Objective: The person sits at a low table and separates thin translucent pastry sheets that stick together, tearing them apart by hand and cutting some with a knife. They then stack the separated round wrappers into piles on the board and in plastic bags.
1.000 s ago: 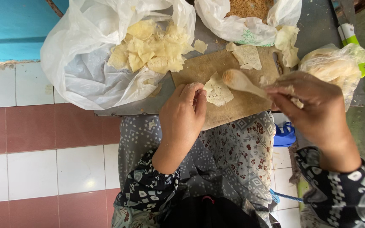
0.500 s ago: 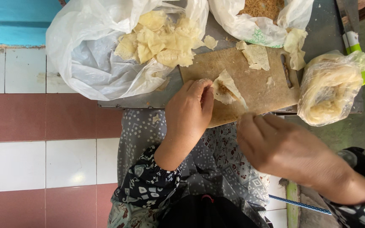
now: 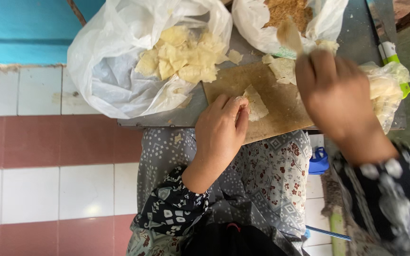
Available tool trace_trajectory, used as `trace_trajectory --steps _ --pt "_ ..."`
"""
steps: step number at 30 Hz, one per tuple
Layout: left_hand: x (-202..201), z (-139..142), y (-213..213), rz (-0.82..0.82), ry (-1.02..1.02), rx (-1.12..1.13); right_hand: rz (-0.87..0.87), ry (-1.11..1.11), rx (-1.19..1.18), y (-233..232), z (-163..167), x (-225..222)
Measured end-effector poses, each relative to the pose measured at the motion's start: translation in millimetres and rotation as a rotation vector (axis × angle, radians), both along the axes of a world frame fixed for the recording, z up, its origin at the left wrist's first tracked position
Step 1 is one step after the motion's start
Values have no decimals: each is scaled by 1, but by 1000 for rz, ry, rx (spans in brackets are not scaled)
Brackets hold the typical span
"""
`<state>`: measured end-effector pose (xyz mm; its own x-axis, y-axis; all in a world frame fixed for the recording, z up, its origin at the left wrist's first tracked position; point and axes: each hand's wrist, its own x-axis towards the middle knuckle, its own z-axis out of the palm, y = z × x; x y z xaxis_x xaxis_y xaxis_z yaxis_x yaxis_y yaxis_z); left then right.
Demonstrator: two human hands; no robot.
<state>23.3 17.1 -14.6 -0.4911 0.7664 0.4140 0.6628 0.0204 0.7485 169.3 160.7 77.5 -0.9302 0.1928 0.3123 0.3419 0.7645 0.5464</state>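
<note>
While the left hand (image 3: 221, 128) pins a pale wrapper (image 3: 255, 102) flat on the wooden board (image 3: 281, 102), fingers curled onto it.
Farther right, the right hand (image 3: 333, 92) closes around a wooden spoon (image 3: 289, 34), raised toward the far bag of brown filling (image 3: 290, 12).

left hand (image 3: 221, 130) palm down with fingers curled, right hand (image 3: 333, 95) raised, blurred, fingers closed
</note>
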Motion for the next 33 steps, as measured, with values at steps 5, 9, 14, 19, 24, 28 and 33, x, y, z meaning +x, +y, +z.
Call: trace_trajectory --steps 5,9,14,19,24,28,33 --pt "2 0 0 -13 108 54 -18 202 255 46 -4 -44" --pt "0 -2 0 5 83 -12 -215 333 -481 7 -18 -20" --pt "-6 0 -1 -1 35 -80 -228 273 -950 -39 -47 -4" --pt "-8 5 0 -17 3 -124 -370 428 -1275 -39 -54 -6" --pt "-8 4 0 0 -19 -143 -198 803 -1854 -32 -59 -2" --pt "-8 2 0 -6 45 -124 -268 759 -1620 -36 -71 -11" --pt "-11 3 1 -41 9 -142 -270 619 -1407 -37 -72 -18"
